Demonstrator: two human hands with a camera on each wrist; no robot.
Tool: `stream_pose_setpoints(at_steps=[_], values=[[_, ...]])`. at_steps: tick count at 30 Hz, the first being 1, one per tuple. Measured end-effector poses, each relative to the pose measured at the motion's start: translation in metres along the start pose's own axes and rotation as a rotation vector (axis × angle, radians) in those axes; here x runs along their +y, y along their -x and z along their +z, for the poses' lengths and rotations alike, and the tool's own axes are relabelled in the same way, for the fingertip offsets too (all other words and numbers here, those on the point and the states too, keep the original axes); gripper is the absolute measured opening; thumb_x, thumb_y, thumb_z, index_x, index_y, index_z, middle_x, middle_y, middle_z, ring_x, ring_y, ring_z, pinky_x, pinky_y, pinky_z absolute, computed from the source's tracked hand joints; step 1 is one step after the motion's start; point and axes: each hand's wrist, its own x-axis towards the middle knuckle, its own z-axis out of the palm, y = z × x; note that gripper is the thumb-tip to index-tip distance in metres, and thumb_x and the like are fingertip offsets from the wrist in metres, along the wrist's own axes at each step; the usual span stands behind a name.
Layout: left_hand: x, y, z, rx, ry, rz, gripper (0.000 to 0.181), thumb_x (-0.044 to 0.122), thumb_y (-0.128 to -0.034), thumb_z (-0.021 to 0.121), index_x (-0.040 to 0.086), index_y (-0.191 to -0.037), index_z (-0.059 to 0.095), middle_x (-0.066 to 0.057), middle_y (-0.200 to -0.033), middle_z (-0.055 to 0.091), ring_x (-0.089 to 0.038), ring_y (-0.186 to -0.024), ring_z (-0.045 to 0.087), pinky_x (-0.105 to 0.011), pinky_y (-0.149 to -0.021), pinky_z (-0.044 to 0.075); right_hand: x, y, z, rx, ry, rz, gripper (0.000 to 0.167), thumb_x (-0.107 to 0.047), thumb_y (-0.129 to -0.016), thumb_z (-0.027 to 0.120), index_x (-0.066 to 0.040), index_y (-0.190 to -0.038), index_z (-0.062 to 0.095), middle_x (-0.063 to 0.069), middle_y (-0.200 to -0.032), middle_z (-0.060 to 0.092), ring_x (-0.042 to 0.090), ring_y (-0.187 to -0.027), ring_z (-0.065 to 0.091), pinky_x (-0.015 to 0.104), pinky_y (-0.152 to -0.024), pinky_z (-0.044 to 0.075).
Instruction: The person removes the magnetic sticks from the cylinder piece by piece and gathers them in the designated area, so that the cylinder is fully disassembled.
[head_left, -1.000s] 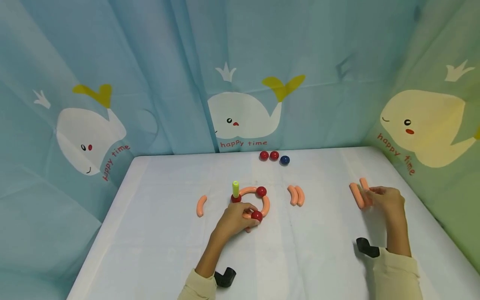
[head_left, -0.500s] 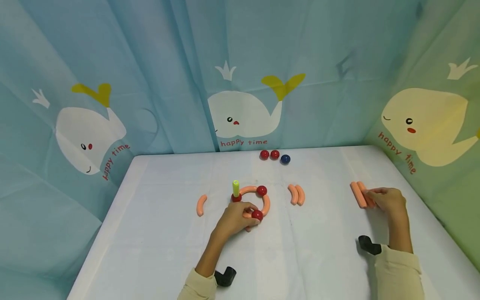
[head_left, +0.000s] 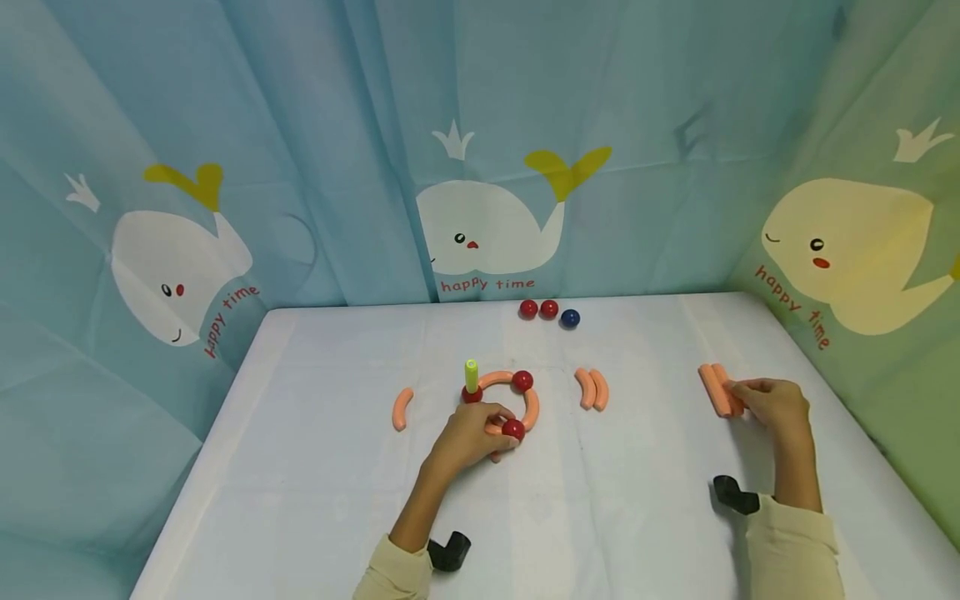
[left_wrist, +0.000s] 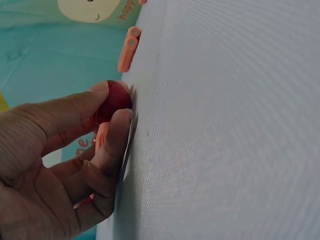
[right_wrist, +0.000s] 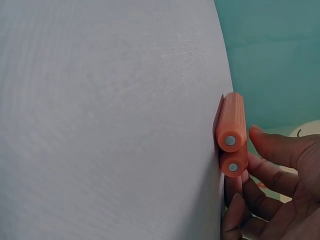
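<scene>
In the head view my left hand [head_left: 471, 437] pinches a red ball [head_left: 513, 430] at the near right of a ring of curved orange pieces [head_left: 532, 408] and red balls [head_left: 522, 382]. A green stick [head_left: 471, 376] stands upright on the ring's left red ball [head_left: 472, 395]. My fingers cover the ring's near left part. At the far right my right hand [head_left: 774, 404] has its fingers round the right one of two straight orange sticks [head_left: 715, 390] lying side by side. The right wrist view shows their round metal ends, with my thumb [right_wrist: 272, 147] beside them.
Two red balls [head_left: 528, 309] and a dark blue ball [head_left: 570, 318] lie near the back edge. One curved orange piece [head_left: 402, 409] is left of the ring; two more [head_left: 592, 389] lie side by side to its right. A curtain [head_left: 337, 167] hangs behind the white table [head_left: 300, 467].
The right straight stick has slid nearer to me, against the left one, with my right hand at it. My left hand has stayed at the red ball.
</scene>
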Motion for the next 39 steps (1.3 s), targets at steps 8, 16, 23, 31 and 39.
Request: stream_pose_setpoints(at_steps=[8, 16, 23, 31, 39], values=[[0.002, 0.0, -0.002, 0.001, -0.075, 0.006, 0.031, 0.025, -0.0787, 0.082, 0.013, -0.106, 0.073, 0.003, -0.092, 0.07, -0.007, -0.073, 0.057, -0.024, -0.065, 0.047, -0.005, 0.005, 0.002, 0.103, -0.02, -0.012, 0.061, -0.046, -0.096, 0.052, 0.007, -0.126, 0.055, 0.013, -0.097, 0.06, 0.033, -0.102, 0.045, 0.037, -0.07, 0.036], [0.019, 0.007, -0.016, -0.02, -0.14, -0.012, 0.042, 0.034, -0.0797, 0.081, 0.015, -0.116, 0.071, 0.003, -0.112, 0.071, -0.009, -0.085, 0.058, -0.025, -0.07, 0.048, -0.051, 0.029, 0.01, 0.422, -0.119, -0.272, 0.043, -0.039, -0.097, 0.055, -0.003, -0.118, 0.066, -0.034, -0.069, 0.044, -0.008, -0.071, 0.044, 0.015, -0.063, 0.037], [0.024, 0.022, -0.041, 0.021, -0.118, -0.115, 0.024, 0.034, -0.0847, 0.076, 0.013, -0.08, 0.066, 0.002, -0.07, 0.059, -0.011, -0.062, 0.052, -0.025, -0.053, 0.041, -0.117, 0.052, 0.058, 0.33, -0.224, -0.821, 0.02, -0.016, -0.095, 0.064, 0.001, -0.104, 0.07, -0.005, -0.084, 0.069, -0.014, -0.076, 0.056, 0.004, -0.066, 0.044], [-0.005, 0.009, -0.042, 0.235, -0.072, -0.194, 0.04, 0.031, -0.0848, 0.075, 0.003, -0.111, 0.062, -0.01, -0.088, 0.064, -0.02, -0.073, 0.056, -0.032, -0.061, 0.046, -0.173, 0.078, 0.132, -0.188, -0.033, -1.098, 0.026, -0.016, -0.093, 0.067, -0.006, -0.117, 0.066, 0.008, -0.104, 0.071, 0.015, -0.092, 0.064, 0.029, -0.073, 0.054], [-0.024, -0.007, -0.028, 0.284, 0.036, -0.129, 0.049, 0.022, -0.0848, 0.073, 0.002, -0.127, 0.06, -0.015, -0.108, 0.062, -0.023, -0.091, 0.064, -0.035, -0.077, 0.055, -0.207, 0.108, 0.206, -0.343, -0.068, -1.09, 0.041, -0.013, -0.09, 0.071, 0.003, -0.125, 0.058, 0.019, -0.116, 0.064, 0.033, -0.105, 0.066, 0.04, -0.082, 0.058]])
